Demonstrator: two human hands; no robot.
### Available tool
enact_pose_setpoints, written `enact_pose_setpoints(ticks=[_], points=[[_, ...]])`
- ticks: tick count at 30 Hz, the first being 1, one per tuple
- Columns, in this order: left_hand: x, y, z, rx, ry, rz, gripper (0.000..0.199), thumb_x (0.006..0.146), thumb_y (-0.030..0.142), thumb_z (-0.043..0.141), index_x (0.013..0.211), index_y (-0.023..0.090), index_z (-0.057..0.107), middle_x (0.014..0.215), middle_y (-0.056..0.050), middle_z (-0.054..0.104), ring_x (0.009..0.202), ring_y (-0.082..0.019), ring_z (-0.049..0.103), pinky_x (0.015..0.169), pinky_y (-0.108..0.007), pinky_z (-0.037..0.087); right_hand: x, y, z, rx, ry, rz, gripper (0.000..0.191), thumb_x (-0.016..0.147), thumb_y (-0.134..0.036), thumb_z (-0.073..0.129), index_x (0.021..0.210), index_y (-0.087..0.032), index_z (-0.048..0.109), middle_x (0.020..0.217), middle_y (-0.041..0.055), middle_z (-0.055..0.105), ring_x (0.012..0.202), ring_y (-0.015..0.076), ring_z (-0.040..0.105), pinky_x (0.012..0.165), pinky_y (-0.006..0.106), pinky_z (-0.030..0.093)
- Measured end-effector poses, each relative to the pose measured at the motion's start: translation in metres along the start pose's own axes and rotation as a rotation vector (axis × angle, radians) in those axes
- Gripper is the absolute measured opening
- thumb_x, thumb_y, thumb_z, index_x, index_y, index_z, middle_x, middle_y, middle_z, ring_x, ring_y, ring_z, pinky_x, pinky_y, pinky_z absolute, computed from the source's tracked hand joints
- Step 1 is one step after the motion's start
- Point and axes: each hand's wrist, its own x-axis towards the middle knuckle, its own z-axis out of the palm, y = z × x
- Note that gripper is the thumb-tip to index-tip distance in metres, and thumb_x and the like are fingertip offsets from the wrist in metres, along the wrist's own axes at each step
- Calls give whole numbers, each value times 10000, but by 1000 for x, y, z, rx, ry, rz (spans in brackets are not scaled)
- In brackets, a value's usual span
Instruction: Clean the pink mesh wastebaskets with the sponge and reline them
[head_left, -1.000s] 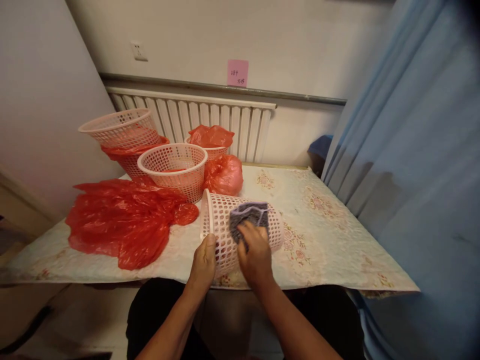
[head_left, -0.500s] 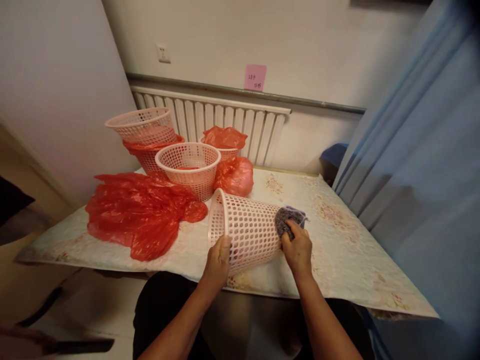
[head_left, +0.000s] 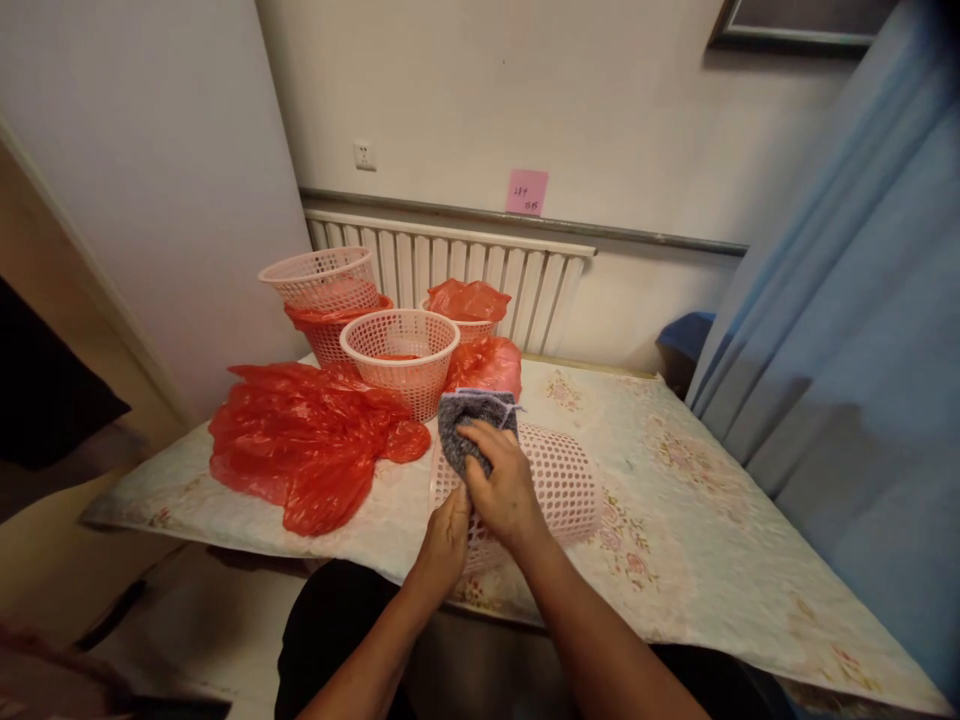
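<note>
A pale pink perforated plastic basket point(head_left: 562, 480) lies on its side on the table, its mouth toward the left. My left hand point(head_left: 448, 540) grips the basket's rim at the near side. In my right hand point(head_left: 504, 485) is a grey cloth point(head_left: 457, 425) with a light purple edge, pressed against the basket near its mouth. Part of the rim is hidden behind the cloth and both hands. Just left of the basket lies a crumpled heap of red plastic bags point(head_left: 300, 440).
Behind stand an upright pink basket point(head_left: 401, 345), a tilted basket point(head_left: 322, 275) stacked on a red-lined one, and a basket topped with a red bag point(head_left: 469, 300). A floral cloth point(head_left: 675, 540) covers the table. A radiator point(head_left: 540, 285) runs behind; a blue curtain point(head_left: 840, 350) hangs right.
My right hand has moved the cloth left along the basket, from its base end to near the rim. My left hand keeps hold of the rim. The camera view has shifted.
</note>
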Motion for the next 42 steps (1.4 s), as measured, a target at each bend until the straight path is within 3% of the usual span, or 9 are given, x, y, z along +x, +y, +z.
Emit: enact_pose_setpoints(ticks=[5, 12, 17, 21, 25, 28, 33, 39, 42], points=[[5, -4, 0, -14, 10, -41, 517, 967, 474, 221, 955, 136, 612, 968, -123, 679, 876, -216, 618, 858, -363, 484, -26, 3, 4, -72, 16, -115, 395, 807, -70, 469, 1147, -166, 645, 1255, 97, 577, 1120, 212, 498, 992, 379, 412], [-12, -13, 2, -72, 2, -68, 510, 967, 474, 265, 1176, 129, 577, 1152, -137, 658, 1047, -231, 602, 932, -363, 454, -18, 9, 8, -111, 40, -158, 402, 801, -54, 463, 1142, -164, 644, 1249, 98, 575, 1100, 218, 499, 985, 389, 419], [-21, -3, 4, -71, 38, -127, 539, 950, 516, 271, 1017, 131, 642, 955, -112, 706, 924, -231, 626, 873, -354, 479, -12, 6, 9, -116, 61, -118, 396, 791, -55, 464, 1113, -176, 660, 1233, 90, 591, 1103, 218, 507, 990, 392, 416], [-15, 17, 5, -68, 25, -151, 553, 956, 500, 243, 1036, 119, 635, 1005, -128, 690, 928, -231, 620, 913, -378, 460, -8, 0, 0, -119, 24, -109, 398, 792, -63, 464, 1118, -186, 657, 1223, 78, 602, 1101, 214, 513, 994, 394, 414], [-8, 19, 5, -97, 44, -171, 554, 946, 509, 252, 1100, 120, 616, 1122, -153, 663, 1029, -248, 603, 930, -387, 450, -22, -7, -6, -152, -17, -167, 427, 791, -51, 448, 1157, -174, 630, 1249, 101, 577, 1113, 224, 509, 976, 409, 423], [-6, 16, 4, -110, 40, -234, 566, 930, 555, 265, 972, 125, 632, 974, -136, 688, 922, -248, 621, 861, -383, 477, -39, -3, -4, -192, 17, -189, 406, 799, -48, 447, 1147, -161, 620, 1243, 116, 571, 1102, 232, 511, 950, 409, 434], [-4, 15, 3, -94, 70, -244, 558, 889, 628, 313, 807, 159, 604, 754, -67, 655, 751, -215, 591, 757, -344, 494, -63, 34, -10, -316, 61, -174, 374, 799, -37, 449, 1094, -168, 639, 1223, 101, 589, 1065, 233, 506, 917, 400, 456], [-6, 13, 4, -100, 68, -268, 559, 868, 663, 320, 746, 177, 567, 694, -44, 615, 700, -209, 570, 704, -334, 488, -84, 101, -45, -464, 223, 16, 331, 810, -127, 453, 1070, -154, 657, 1175, 118, 626, 1072, 263, 520, 922, 476, 454], [-7, 10, 6, -89, 74, -244, 545, 877, 652, 312, 742, 183, 556, 698, -40, 603, 698, -206, 560, 712, -336, 480, -87, 107, -55, -469, 279, 116, 335, 807, -166, 455, 1068, -158, 663, 1177, 116, 627, 1067, 276, 527, 923, 495, 449]])
